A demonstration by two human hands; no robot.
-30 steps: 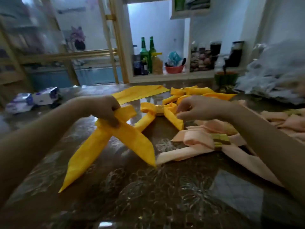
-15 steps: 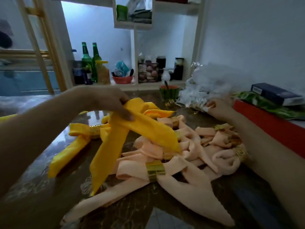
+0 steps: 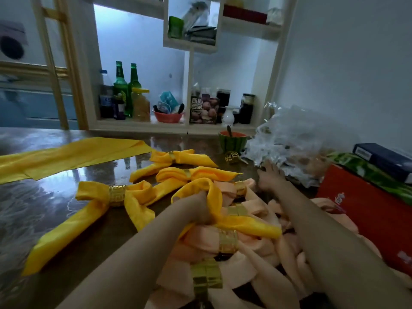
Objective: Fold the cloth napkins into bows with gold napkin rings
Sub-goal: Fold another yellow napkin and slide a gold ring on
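My left hand [image 3: 197, 209] grips a folded yellow napkin [image 3: 236, 223] at its middle, and the cloth lies over a pile of peach napkin bows [image 3: 252, 264] with gold rings [image 3: 227, 240]. My right hand [image 3: 268, 178] reaches out with spread fingers and touches the edge of a crinkled clear plastic bag [image 3: 294, 139]; nothing shows in it. A loose gold napkin ring [image 3: 231, 157] stands on the table left of that hand. Three yellow bows with rings [image 3: 116, 195] [image 3: 187, 173] [image 3: 171, 156] lie at centre-left. An unfolded yellow napkin [image 3: 66, 156] lies flat at far left.
The glossy dark table [image 3: 44, 197] runs to a shelf unit with green bottles [image 3: 120, 85], jars and a red bowl [image 3: 167, 117]. A watermelon-patterned bowl [image 3: 231, 141] sits behind the loose ring. A red box [image 3: 367, 212] with a green packet and a dark box on top stands at right.
The view swung right. My left hand carried the yellow napkin from the open table onto the peach pile. My right hand left the napkins and reached to the plastic bag.
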